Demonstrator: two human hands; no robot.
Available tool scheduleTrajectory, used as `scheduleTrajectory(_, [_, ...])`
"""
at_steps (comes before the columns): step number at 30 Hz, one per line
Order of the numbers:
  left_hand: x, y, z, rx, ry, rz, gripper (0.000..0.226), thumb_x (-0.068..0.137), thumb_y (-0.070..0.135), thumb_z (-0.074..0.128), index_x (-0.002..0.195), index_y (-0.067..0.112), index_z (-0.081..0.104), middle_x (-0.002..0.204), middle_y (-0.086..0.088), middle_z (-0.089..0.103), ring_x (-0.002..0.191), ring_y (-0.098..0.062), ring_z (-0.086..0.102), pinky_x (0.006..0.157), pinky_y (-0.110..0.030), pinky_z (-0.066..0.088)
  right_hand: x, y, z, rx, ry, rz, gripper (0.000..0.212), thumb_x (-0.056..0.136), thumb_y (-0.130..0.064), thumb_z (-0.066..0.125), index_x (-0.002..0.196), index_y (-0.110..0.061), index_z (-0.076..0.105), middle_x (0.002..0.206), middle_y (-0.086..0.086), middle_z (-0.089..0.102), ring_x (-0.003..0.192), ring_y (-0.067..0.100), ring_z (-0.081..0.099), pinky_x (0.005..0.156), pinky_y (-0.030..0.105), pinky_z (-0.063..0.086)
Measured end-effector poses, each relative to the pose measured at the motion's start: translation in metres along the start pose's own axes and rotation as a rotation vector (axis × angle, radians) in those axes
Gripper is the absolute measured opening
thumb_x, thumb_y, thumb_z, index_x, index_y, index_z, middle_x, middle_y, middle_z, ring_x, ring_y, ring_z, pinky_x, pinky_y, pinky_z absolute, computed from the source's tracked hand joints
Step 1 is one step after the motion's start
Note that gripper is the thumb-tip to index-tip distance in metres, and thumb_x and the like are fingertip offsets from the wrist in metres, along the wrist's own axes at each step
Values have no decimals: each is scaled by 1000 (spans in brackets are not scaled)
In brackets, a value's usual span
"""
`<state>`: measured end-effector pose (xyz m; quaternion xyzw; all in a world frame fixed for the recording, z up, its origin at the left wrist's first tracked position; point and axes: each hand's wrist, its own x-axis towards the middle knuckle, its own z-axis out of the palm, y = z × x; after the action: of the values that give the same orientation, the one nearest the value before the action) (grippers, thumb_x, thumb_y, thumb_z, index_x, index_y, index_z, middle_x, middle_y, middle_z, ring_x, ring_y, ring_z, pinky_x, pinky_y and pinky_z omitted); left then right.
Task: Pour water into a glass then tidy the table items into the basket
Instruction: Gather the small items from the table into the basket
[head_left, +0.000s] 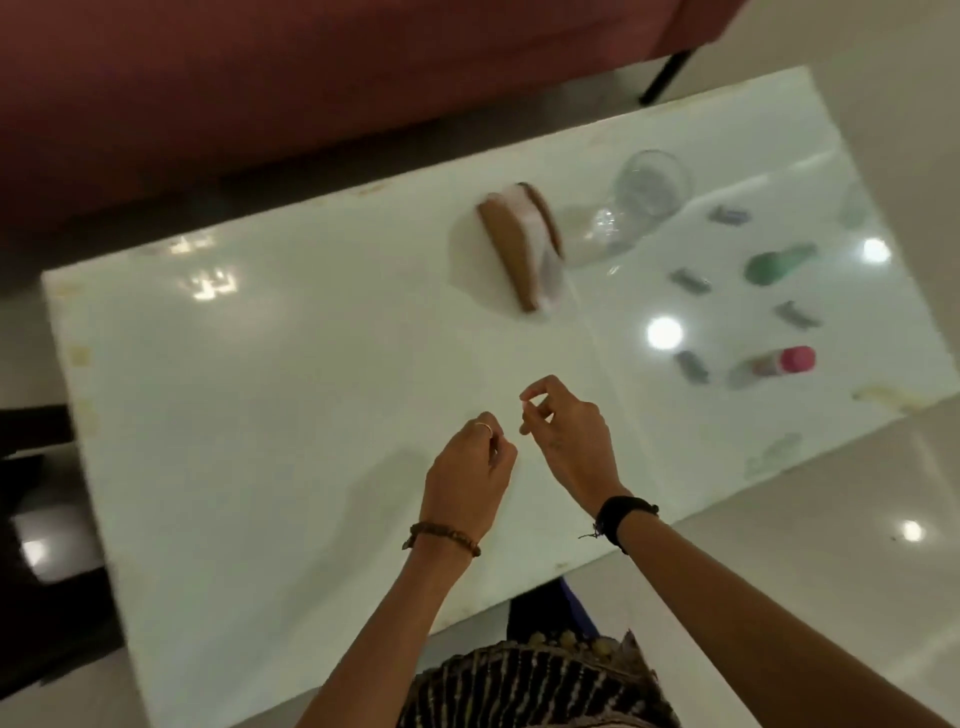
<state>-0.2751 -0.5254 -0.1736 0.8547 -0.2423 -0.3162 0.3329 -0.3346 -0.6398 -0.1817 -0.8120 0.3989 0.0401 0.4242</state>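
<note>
My left hand (467, 467) and my right hand (569, 434) hover close together over the middle of the white table (260, 389), fingers loosely curled, with nothing visible in either. A clear glass (644, 192) stands at the far right of the table, well beyond both hands. Next to it is a brown wooden holder with white napkins (524, 244). A green bottle (776, 262) and a pink-capped bottle (774, 364) lie to the right, with several small grey clips (691, 280) scattered around them. The picture is blurred.
A dark red sofa (260, 93) runs along the table's far side. A dark striped woven thing (535, 680) shows at the bottom edge, below my arms; I cannot tell what it is. Pale glossy floor (831, 519) lies to the right.
</note>
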Motion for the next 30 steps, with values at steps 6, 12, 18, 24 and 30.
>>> scheduleTrajectory(6, [55, 90, 89, 206, -130, 168, 17, 94, 22, 40, 93, 13, 54, 89, -2, 57, 79, -16, 53, 67, -30, 48, 23, 88, -96, -27, 112, 132, 11, 92, -23, 50, 100, -20, 56, 76, -1, 70, 68, 15, 65, 55, 28, 45])
scheduleTrajectory(12, [143, 138, 143, 542, -163, 476, 39, 92, 12, 40, 130, 18, 46, 136, -1, 49, 122, -18, 45, 94, -31, 42, 52, 140, -140, -169, 223, 180, 24, 92, -34, 49, 109, -16, 46, 62, 5, 61, 54, 23, 55, 48, 30, 38])
scheduleTrajectory(18, [213, 150, 183, 727, -159, 446, 61, 93, 7, 40, 146, 26, 15, 158, -4, 10, 142, -23, 18, 113, -38, 25, 73, 167, -135, -351, 144, 164, 24, 92, -33, 47, 106, -14, 46, 61, -3, 46, 53, 20, 43, 47, 29, 26])
scheduleTrajectory(24, [210, 155, 188, 758, -32, 456, 32, 91, 4, 39, 119, 14, 49, 117, -9, 51, 106, -26, 50, 75, -33, 38, 71, 167, -128, -259, 187, 182, 25, 92, -36, 45, 101, -13, 51, 67, 6, 60, 59, 25, 54, 51, 32, 36])
scheduleTrajectory(30, [137, 134, 114, 141, 132, 253, 15, 85, 24, 58, 100, 24, 60, 95, 5, 60, 84, -11, 57, 63, -22, 43, 43, 112, -116, 40, 255, 221, 27, 86, -49, 50, 86, -23, 58, 49, -7, 51, 44, 9, 49, 44, 25, 32])
